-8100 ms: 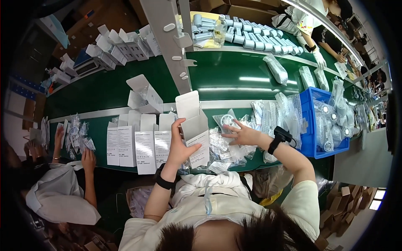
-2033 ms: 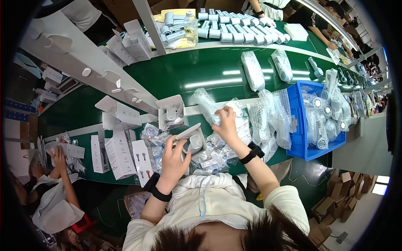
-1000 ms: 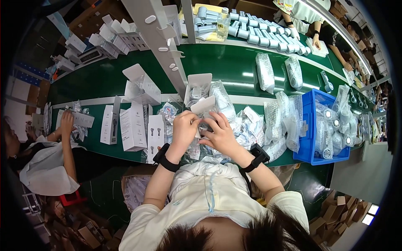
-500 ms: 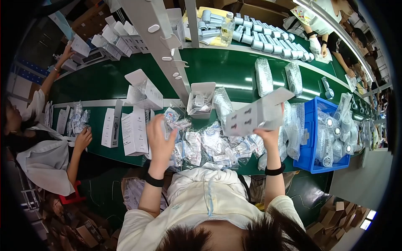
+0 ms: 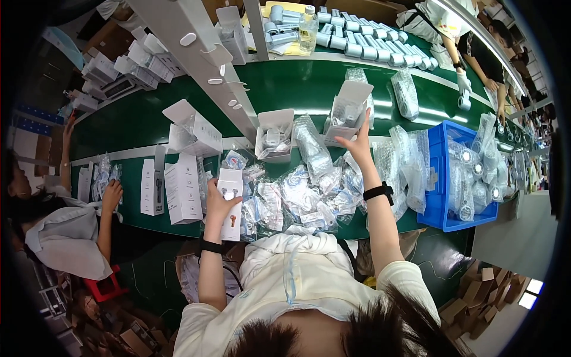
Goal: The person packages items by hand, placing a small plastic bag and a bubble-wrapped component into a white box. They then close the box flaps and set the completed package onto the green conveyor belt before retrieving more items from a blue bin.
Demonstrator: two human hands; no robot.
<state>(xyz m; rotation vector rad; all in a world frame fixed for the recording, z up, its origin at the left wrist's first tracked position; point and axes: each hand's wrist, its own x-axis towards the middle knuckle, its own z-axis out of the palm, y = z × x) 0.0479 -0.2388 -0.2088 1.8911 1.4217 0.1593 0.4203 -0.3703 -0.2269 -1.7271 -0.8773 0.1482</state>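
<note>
My left hand [image 5: 219, 204] is closed round a narrow white carton [image 5: 231, 228] with a small product picture, near the front edge of the bench. Farther off, my right hand [image 5: 358, 143] grips the right side of an open white box [image 5: 338, 134]. That box's flap stands up and clear wrapping shows inside. Left of it stands another open white box [image 5: 270, 156] with a wrapped part in it, and a bubble-wrapped item [image 5: 313, 154] leans between the two. A heap of clear bags [image 5: 301, 193] with small white and blue parts lies between my arms.
At the right is a blue bin [image 5: 436, 184] full of bubble-wrapped devices. White boxes [image 5: 183, 190] stand at the left, beside a metal post [image 5: 196, 59]. Behind, a bottle [image 5: 307, 33] stands next to rows of grey-blue devices [image 5: 380, 50]. Co-workers sit left and far right.
My right hand has carried the open box away from me and turned it upright beside the other open box. My left hand, empty before, has closed on a narrow white carton.
</note>
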